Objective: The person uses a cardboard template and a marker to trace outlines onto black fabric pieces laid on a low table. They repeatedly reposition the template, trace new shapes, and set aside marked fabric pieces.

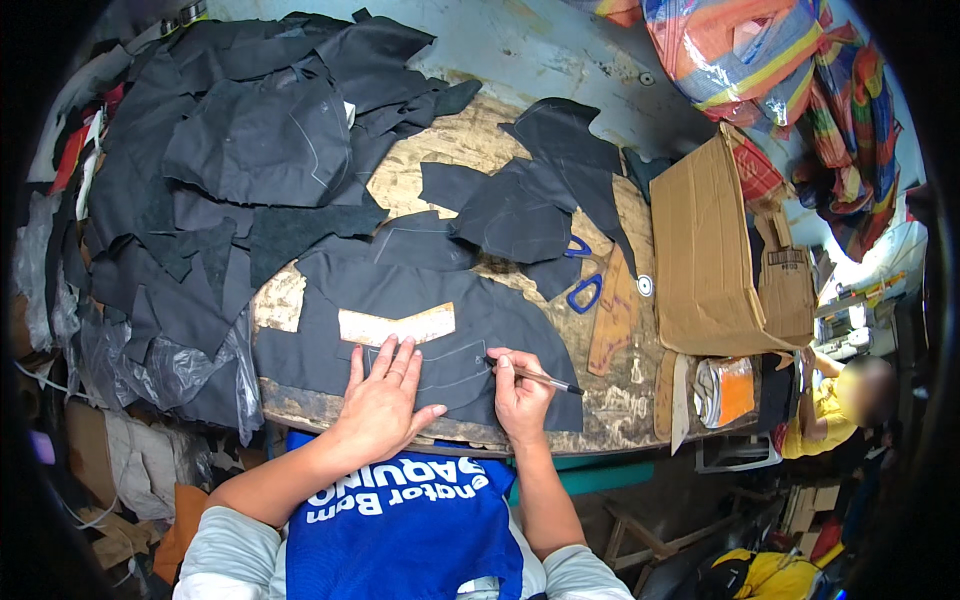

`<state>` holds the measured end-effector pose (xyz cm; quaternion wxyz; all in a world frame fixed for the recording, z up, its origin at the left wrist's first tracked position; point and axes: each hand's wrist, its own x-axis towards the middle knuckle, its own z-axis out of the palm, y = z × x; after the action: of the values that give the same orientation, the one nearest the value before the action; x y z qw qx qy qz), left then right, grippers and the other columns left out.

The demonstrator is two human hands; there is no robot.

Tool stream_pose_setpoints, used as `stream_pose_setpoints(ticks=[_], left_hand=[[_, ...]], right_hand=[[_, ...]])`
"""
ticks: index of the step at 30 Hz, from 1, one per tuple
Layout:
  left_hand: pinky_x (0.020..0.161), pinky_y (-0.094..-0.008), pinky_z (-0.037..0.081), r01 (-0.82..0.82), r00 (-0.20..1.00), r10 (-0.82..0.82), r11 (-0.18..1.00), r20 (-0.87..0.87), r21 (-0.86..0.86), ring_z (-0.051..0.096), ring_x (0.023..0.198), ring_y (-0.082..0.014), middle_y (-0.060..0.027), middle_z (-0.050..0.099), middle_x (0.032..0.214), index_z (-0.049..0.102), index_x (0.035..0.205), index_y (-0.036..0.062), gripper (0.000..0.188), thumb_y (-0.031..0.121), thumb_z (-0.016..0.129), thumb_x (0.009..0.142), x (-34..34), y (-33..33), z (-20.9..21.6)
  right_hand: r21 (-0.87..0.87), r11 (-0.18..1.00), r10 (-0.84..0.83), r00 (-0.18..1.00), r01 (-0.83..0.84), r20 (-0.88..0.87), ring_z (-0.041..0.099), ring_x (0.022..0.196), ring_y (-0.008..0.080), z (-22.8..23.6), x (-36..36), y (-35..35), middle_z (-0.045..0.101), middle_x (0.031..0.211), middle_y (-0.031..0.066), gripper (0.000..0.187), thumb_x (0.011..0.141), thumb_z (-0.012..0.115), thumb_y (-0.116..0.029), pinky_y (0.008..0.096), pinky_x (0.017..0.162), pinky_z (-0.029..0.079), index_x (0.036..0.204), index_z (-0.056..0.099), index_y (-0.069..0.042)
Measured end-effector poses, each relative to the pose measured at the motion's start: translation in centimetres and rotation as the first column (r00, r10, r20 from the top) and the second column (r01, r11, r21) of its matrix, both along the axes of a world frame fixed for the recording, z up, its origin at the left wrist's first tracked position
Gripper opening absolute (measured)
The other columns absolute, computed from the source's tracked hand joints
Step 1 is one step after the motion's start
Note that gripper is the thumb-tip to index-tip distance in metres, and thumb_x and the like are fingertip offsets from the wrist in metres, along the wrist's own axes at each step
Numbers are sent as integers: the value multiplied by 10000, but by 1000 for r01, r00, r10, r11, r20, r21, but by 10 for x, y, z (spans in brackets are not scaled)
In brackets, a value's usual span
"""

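Observation:
A large piece of black leather lies flat on the worn wooden table in front of me. On it rests a pale, bent strip-shaped pattern piece, with a light-drawn outline just below it. My left hand is spread flat on the leather, its fingertips at the lower edge of the pattern piece. In my right hand is a slim dark pen, pinched between the fingers. Its tip, partly hidden by the fingers, is near the right end of the drawn outline.
Blue-handled scissors and brown pattern pieces lie right of the leather. A cardboard box stands at the right edge of the table. Black leather scraps are heaped at the left. A person in yellow is farther right.

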<state>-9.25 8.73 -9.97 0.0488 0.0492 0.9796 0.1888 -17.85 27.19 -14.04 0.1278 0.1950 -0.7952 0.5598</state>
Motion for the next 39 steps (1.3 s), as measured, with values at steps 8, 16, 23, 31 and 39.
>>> stream_pose_setpoints(ticks=[8,16,23,31,39], left_hand=[[1077,-592,179,11,996,-12,1000,-93,-5,238,1380,-367,-230,324,1449,402,1334,-86,780,532,509,869,-26,13,-16],[1078,-588,183,8,983,-12,1000,-184,-25,240,1382,-350,-221,309,1459,396,1340,-77,826,569,526,842,-24,15,-31],[1082,-584,178,1,980,-1,1000,-200,-3,241,1382,-332,-223,316,1453,406,1328,-87,801,541,532,846,-20,17,-29],[1072,-648,65,97,968,-87,995,-234,32,266,1356,-381,-197,436,1378,477,1324,55,792,638,533,789,-28,3,-26],[1057,-668,42,123,972,-103,989,-209,83,280,1348,-383,-207,443,1364,445,1340,36,823,647,518,795,-28,0,-29]], right_hand=[[-29,999,-46,999,46,8,663,734,173,-5,1,1,687,846,133,73,871,596,-21,277,671,526,828,585,36],[-324,937,-64,977,128,203,636,726,141,7,-5,-3,649,844,119,122,925,560,-69,254,702,536,912,559,52],[-376,920,187,967,-110,174,633,777,135,37,-19,-38,637,867,98,56,875,609,9,250,692,523,920,619,41],[-37,835,520,767,-548,375,621,680,167,44,-33,-110,639,783,110,150,845,645,-90,287,605,490,834,634,59],[226,762,585,795,-606,160,631,642,301,45,-47,-129,659,804,170,183,797,658,-87,348,586,488,735,622,81]])
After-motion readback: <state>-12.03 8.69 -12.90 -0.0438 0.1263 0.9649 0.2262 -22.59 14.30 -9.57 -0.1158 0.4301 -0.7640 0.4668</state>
